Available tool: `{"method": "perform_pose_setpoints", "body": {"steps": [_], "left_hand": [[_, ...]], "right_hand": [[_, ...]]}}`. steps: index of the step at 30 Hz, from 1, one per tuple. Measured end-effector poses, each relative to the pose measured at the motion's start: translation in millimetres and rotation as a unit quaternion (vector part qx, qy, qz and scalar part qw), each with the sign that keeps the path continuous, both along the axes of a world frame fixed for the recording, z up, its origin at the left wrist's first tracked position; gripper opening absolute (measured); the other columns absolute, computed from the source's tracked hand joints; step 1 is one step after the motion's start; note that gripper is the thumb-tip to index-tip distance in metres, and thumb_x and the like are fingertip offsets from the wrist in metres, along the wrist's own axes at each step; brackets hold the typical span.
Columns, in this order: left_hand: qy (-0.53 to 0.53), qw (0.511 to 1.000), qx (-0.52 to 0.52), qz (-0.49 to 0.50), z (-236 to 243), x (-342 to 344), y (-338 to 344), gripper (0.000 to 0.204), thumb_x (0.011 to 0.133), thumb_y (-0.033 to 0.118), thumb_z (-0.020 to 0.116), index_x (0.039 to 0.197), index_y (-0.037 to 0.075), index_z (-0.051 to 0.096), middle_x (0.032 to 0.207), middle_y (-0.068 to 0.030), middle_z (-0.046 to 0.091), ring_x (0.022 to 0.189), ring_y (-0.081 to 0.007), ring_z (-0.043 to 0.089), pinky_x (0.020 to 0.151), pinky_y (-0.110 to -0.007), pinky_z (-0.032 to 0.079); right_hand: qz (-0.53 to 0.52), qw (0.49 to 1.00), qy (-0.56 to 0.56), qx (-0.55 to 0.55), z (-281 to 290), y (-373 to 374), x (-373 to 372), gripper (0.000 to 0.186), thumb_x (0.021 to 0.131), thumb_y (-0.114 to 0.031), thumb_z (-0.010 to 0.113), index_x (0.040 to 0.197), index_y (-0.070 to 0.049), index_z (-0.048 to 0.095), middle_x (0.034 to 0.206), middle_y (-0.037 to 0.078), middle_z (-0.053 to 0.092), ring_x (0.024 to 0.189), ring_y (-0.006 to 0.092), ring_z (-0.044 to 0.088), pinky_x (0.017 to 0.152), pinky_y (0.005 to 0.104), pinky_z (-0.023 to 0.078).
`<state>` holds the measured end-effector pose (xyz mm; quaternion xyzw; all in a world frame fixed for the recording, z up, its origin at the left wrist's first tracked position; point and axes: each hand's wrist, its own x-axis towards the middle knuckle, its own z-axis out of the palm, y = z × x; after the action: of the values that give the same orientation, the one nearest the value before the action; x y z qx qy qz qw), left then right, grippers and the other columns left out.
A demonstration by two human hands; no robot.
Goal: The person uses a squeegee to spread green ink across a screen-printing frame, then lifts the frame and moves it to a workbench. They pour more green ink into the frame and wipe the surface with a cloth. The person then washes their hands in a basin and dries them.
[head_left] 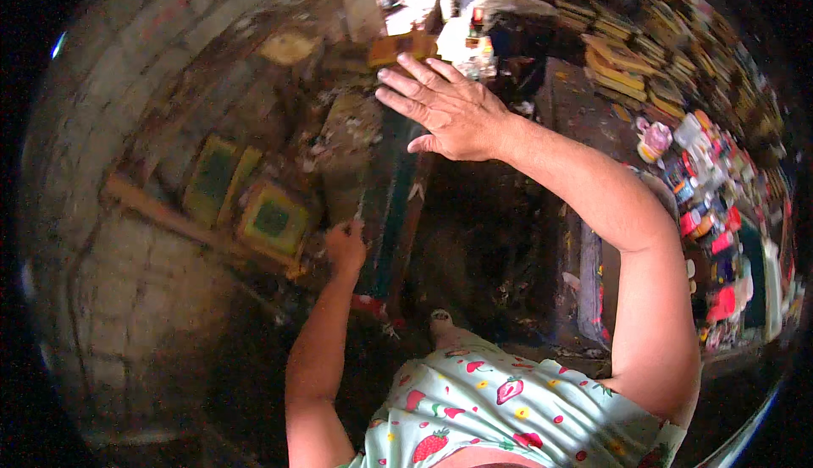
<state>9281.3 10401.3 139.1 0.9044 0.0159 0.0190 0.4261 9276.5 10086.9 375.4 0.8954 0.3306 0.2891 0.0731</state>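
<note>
Right hand (pixel 449 112): open, fingers spread, nothing visibly gripped; farther from body than left hand. Left hand (pixel 345 246): fingers curled, hold cannot be told. Long dark-green surface (pixel 389 214): just right of left hand. Yellow-edged panel (pixel 273 221): left of left hand. Pink container (pixel 655 141): well right of both hands.

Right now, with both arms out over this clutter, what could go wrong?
1. The right elbow looks close to the bottles in this view; swinging outward might knock some over.
2. The left hand is beside the yellow frames; a sideways move could bump them.
3. The pile beyond the right arm is uneven, so it might slide if jostled.
</note>
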Motion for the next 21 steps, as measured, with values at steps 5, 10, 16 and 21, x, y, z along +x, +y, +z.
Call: {"method": "perform_pose_setpoints", "body": {"steps": [5, 10, 16, 21], "left_hand": [[0.067, 0.990, -0.106, 0.060, -88.5, 117.7, 16.7, 0.037, 0.106, 0.028, 0.069, 0.103, -0.008, 0.076, 0.093, -0.0217, 0.073, 0.090, -0.0391, 0.071, 0.085, -0.050, 0.054], [0.113, 0.986, -0.115, 0.047, -170.9, 246.6, -2.8, 0.038, 0.106, 0.030, 0.070, 0.118, -0.006, 0.068, 0.112, -0.0224, 0.066, 0.106, -0.0396, 0.064, 0.096, -0.052, 0.049], [0.177, 0.982, -0.053, -0.026, -230.4, 371.5, 28.6, 0.050, 0.105, 0.033, 0.071, 0.136, -0.004, 0.059, 0.134, -0.0231, 0.057, 0.126, -0.0402, 0.055, 0.110, -0.055, 0.043], [0.194, 0.972, 0.077, -0.104, -244.8, 402.0, 24.1, 0.063, 0.105, 0.035, 0.072, 0.151, -0.002, 0.051, 0.153, -0.0237, 0.049, 0.142, -0.0407, 0.048, 0.121, -0.057, 0.038]], "right_hand": [[-0.200, 0.978, -0.060, 0.000, -7.8, -79.7, 12.8, 0.092, 0.101, -0.059, 0.069, 0.174, -0.014, 0.036, 0.183, 0.008, 0.029, 0.170, 0.0332, 0.022, 0.138, 0.0539, 0.019], [-0.371, 0.920, -0.096, -0.085, -5.6, -142.1, -46.4, 0.087, 0.103, -0.057, 0.068, 0.171, -0.009, 0.041, 0.180, 0.011, 0.035, 0.169, 0.0345, 0.025, 0.136, 0.0523, 0.023], [-0.532, 0.833, -0.084, -0.126, 13.3, -105.4, -142.6, 0.083, 0.104, -0.057, 0.068, 0.167, -0.006, 0.046, 0.173, 0.017, 0.045, 0.164, 0.0384, 0.034, 0.132, 0.0520, 0.030], [-0.601, 0.785, -0.079, -0.122, 32.3, -53.2, -257.3, 0.086, 0.095, -0.051, 0.079, 0.163, -0.005, 0.051, 0.167, 0.018, 0.051, 0.159, 0.0418, 0.042, 0.129, 0.0562, 0.036]]}}
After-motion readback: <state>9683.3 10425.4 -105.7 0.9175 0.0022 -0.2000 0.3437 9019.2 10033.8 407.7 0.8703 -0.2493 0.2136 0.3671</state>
